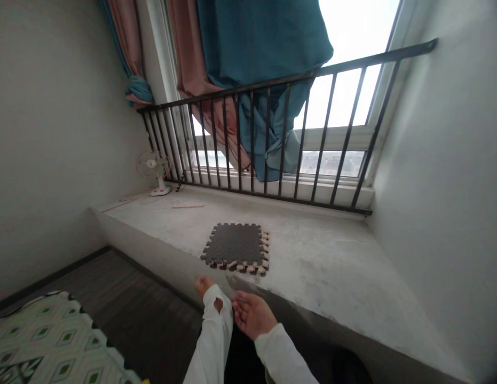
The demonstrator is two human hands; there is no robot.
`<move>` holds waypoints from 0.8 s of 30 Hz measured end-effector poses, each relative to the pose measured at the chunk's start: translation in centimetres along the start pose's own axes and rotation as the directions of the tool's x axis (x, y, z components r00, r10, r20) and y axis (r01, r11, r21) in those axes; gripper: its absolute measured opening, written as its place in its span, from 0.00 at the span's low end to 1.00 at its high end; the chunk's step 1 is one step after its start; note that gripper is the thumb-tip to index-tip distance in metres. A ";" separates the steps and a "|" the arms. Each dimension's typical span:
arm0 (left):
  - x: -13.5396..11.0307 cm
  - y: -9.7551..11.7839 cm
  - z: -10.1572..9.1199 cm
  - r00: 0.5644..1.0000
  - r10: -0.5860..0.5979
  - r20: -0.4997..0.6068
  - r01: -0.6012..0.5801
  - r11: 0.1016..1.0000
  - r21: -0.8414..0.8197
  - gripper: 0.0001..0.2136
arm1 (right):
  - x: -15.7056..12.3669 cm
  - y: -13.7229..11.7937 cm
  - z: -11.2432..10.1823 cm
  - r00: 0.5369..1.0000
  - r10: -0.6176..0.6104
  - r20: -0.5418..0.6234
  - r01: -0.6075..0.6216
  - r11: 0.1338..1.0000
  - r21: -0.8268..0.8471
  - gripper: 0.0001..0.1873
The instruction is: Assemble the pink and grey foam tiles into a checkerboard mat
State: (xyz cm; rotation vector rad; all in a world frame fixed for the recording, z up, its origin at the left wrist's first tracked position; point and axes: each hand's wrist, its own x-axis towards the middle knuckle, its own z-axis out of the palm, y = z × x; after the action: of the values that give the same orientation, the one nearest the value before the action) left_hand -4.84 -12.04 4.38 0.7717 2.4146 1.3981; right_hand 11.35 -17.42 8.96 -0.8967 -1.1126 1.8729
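My left hand (203, 286) is closed in a loose fist just below the ledge's front edge, partly covered by a long white sleeve (217, 320) with an opening near the cuff. To its right is my right hand (254, 316), palm turned up and fingers curled in, its fingertips close against the left sleeve. What those fingers hold, if anything, I cannot make out. Beyond both hands, a stack of dark grey and beige interlocking foam mats (234, 242) lies on the pale window ledge (312, 250), apart from either hand.
A small fan (157, 170) stands at the ledge's left end, near a thin stick (188, 206). Behind runs a dark metal railing (252, 144) with a blue-green curtain (264, 42) draped against it. A patterned green and white cover (52, 336) is at lower left, above the dark floor (152, 314).
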 end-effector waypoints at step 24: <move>-0.5 -0.2 3.8 0.975 -0.156 0.159 0.196 0.941 -0.275 0.04 | 11.4 -1.4 -7.3 0.947 -0.237 -0.217 -0.211 0.053 -0.976 0.17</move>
State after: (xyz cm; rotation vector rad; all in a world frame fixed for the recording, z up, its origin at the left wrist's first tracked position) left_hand -2.71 -9.66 2.18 0.5435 2.0575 1.5264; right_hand 12.69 -4.36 5.46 -1.8480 -2.2235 0.4664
